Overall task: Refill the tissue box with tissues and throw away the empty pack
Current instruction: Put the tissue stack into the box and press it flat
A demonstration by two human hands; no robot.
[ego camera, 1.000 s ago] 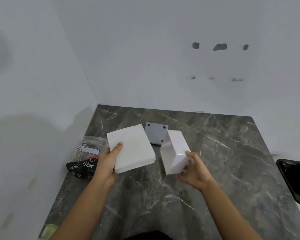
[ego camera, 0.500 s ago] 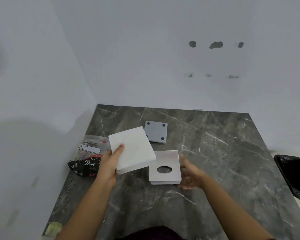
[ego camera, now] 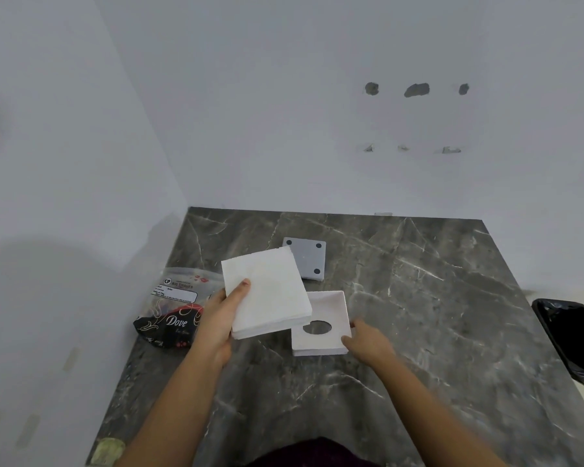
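My left hand (ego camera: 216, 320) grips a thick stack of white tissues (ego camera: 270, 291) from its left edge, holding it just above the table. The stack overlaps the left part of the white tissue box (ego camera: 332, 306). The box lies on the marble table (ego camera: 435, 325) with its open side up and its round hole against the tabletop. My right hand (ego camera: 368, 342) holds the box at its near right corner. The box's grey bottom plate (ego camera: 309, 259) lies flat behind the stack. The crumpled black tissue pack (ego camera: 172, 311) lies at the table's left edge.
A black-lined waste bin (ego camera: 570, 338) stands on the floor past the table's right edge. White walls close off the left and far sides of the table. A small greenish scrap (ego camera: 108, 449) sits at the near left corner.
My right hand has turned the box from upright on its side to flat on the table, open side up. The tissue stack has shifted slightly right, over the box's left edge.
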